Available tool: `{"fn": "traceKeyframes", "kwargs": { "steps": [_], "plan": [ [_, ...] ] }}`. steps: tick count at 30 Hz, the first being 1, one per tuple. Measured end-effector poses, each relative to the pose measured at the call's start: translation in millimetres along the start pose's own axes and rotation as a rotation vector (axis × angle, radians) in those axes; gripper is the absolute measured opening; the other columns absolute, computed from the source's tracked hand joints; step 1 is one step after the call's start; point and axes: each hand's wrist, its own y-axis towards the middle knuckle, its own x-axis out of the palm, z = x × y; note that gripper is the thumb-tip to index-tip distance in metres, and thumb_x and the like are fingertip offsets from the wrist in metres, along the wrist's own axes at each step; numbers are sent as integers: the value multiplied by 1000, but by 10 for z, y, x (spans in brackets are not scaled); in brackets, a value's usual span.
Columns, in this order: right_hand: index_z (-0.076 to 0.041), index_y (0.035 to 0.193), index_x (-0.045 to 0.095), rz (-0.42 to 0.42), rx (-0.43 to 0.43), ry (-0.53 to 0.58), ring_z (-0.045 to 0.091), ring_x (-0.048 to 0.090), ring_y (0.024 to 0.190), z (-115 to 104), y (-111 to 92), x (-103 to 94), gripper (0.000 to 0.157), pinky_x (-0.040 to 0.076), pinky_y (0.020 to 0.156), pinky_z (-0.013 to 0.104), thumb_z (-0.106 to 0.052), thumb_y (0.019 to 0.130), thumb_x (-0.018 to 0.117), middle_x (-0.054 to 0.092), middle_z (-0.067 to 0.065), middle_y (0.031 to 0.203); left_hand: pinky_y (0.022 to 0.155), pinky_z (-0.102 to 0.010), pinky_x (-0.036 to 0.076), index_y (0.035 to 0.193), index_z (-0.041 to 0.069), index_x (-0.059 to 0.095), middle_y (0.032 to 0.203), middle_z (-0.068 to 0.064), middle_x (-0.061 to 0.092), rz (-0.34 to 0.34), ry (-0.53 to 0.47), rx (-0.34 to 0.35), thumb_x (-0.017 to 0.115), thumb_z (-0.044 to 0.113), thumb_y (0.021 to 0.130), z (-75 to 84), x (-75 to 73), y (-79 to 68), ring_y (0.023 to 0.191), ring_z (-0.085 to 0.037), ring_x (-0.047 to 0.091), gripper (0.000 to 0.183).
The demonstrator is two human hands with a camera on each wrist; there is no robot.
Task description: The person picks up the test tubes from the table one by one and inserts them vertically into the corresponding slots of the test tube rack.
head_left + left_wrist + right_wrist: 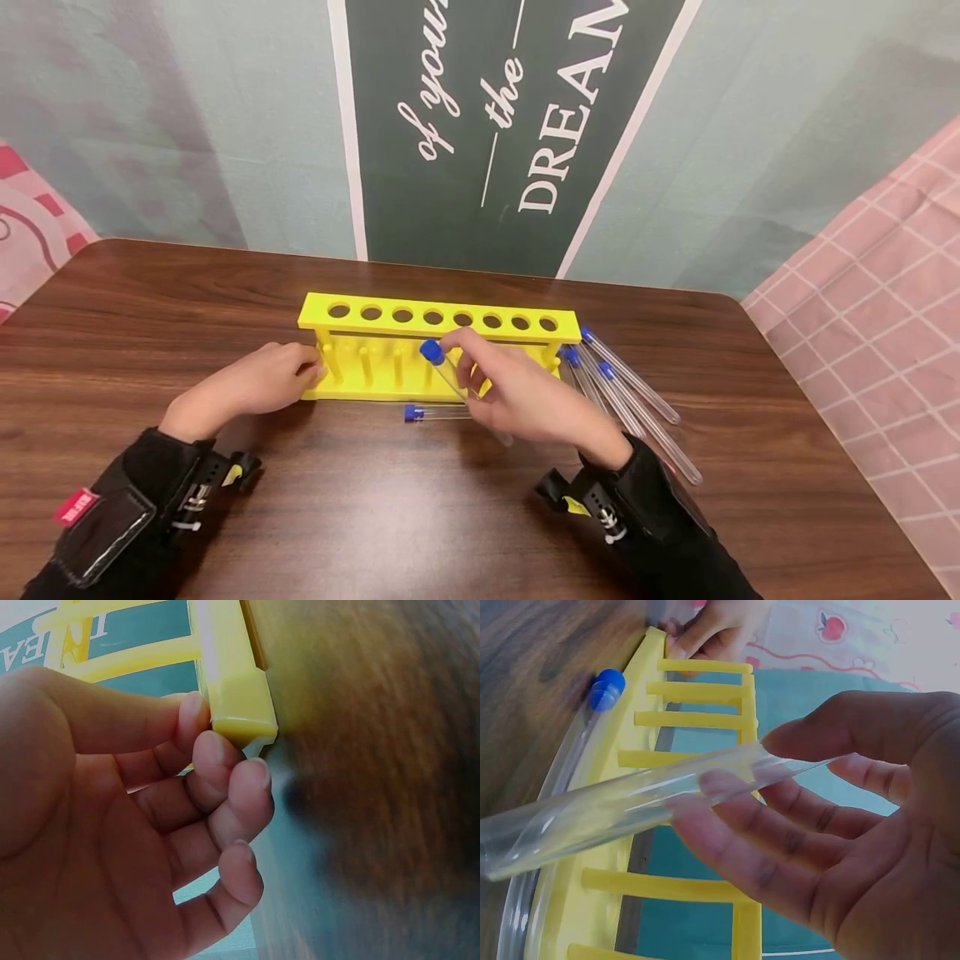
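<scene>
A yellow test tube rack [313,310] stands on the table, a row of round holes along its top and pegs on its base. My left hand [262,379] pinches the left end of its base between thumb and fingertips; the left wrist view shows the grip on the yellow end [240,705]. In front of the rack my right hand [525,396] holds a clear test tube [607,817] with a blue cap [432,351], tilted, cap toward upper left. Thumb and fingers lie along its glass. Another blue-capped tube [414,412] lies flat along the rack's front edge, partly behind my right hand.
Several blue-capped test tubes [637,387] lie in a loose bunch at the rack's right end, close to my right forearm. Brown wooden table [360,517] spreads around the rack. A printed cloth backdrop [285,167] hangs behind the table's far edge.
</scene>
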Motion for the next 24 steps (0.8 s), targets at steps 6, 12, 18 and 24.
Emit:
{"fn": "traceKeyframes", "kwargs": {
  "steps": [6, 12, 18, 24],
  "plan": [
    [-7, 119, 37, 6, -5, 56, 14, 53, 76, 7, 65, -2, 50, 49, 63, 23, 7, 77, 61, 53, 4, 83, 51, -28, 31, 72, 7, 50, 60, -1, 39, 2, -3, 1, 47, 11, 94, 1, 3, -4, 51, -13, 34, 23],
    [-8, 114, 37, 34, 5, 133, 13, 53, 77, 2, 137, -16, 47, 49, 63, 22, 7, 77, 62, 51, 4, 82, 52, -28, 31, 72, 7, 50, 60, -1, 38, -1, 0, -1, 47, 10, 94, 11, -1, -3, 51, -14, 34, 23],
    [-4, 104, 42, 38, -5, 165, 12, 54, 78, -22, 219, -40, 37, 50, 67, 25, 8, 77, 63, 50, 5, 82, 51, -28, 31, 73, 6, 50, 60, -2, 38, -7, -5, -7, 47, 10, 94, 17, 1, -2, 51, -14, 35, 22],
    [-7, 99, 43, 38, 7, 198, 11, 55, 79, -58, 296, -52, 33, 50, 67, 23, 6, 77, 64, 51, 4, 82, 51, -28, 32, 74, 5, 51, 60, -2, 39, -11, -11, -13, 48, 11, 94, 19, 2, -9, 51, -14, 35, 21]
  ]
}}
